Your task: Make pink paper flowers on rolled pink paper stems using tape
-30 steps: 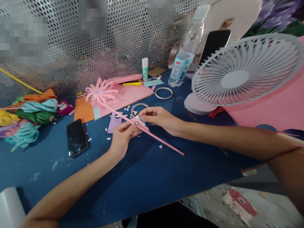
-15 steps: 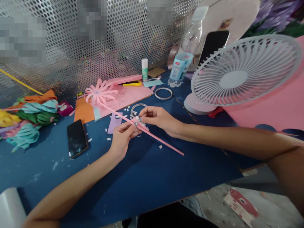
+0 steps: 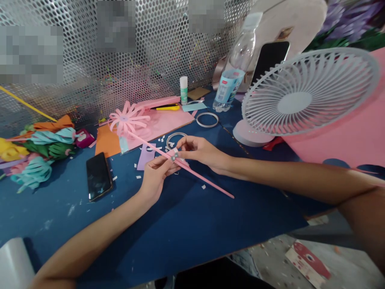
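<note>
On tabletop (image 3: 195, 228), just left of fan (image 3: 294, 102): clear plastic bottle (image 3: 231, 83), capped, with blue label; contents impossible to tell. Left hand (image 3: 153, 178): fingers pinching slim pink stick (image 3: 210, 182) near mid-length, above tabletop, near purple paper (image 3: 142, 160). Straight, slanting, with pink flower (image 3: 124, 119) of thin radiating strips at far end. Right hand (image 3: 204, 153): fingers bunched at same stick; grip impossible to tell.

The stem (image 3: 210, 182) and flower (image 3: 124, 119) look like matt paper; the fan (image 3: 294, 103) is smooth plastic, the bottle (image 3: 231, 82) glossy plastic. The panel (image 3: 156, 52) is shiny perforated metal, the desk (image 3: 195, 224) matt and scuffed, the 2 phones (image 3: 99, 176) glossy.
</note>
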Demonstrator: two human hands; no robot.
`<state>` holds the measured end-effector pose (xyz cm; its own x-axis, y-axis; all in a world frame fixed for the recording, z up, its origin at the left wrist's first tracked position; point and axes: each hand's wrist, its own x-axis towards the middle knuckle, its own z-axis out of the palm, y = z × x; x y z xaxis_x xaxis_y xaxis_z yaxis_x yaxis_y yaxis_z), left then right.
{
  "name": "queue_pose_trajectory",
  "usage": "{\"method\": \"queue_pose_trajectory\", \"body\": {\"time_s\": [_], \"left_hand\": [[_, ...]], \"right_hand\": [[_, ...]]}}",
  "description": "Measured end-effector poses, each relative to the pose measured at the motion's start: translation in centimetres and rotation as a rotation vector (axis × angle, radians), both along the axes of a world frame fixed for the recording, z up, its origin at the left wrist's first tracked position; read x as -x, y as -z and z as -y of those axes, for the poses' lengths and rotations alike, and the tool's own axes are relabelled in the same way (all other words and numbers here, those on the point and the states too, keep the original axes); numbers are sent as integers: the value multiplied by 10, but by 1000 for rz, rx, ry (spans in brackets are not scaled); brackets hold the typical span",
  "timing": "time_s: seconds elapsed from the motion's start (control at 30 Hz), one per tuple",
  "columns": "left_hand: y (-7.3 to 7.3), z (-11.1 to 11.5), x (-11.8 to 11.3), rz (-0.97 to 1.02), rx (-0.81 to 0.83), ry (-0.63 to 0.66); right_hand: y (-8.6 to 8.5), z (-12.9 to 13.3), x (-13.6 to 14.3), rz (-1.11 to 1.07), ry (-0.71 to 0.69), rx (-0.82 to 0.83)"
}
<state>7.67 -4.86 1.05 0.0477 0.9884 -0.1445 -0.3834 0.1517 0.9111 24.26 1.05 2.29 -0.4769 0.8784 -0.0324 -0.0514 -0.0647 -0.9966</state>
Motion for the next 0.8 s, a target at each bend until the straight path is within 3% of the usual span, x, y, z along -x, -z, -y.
{"method": "queue_pose_trajectory", "body": {"time_s": [0.53, 0.8], "left_hand": [[-3, -1, 0, -14, 55, -28], [1, -1, 3, 25, 26, -31]], "right_hand": [[-1, -6, 2, -9, -48, -237], [9, -7, -9, 119, -213, -456]]}}
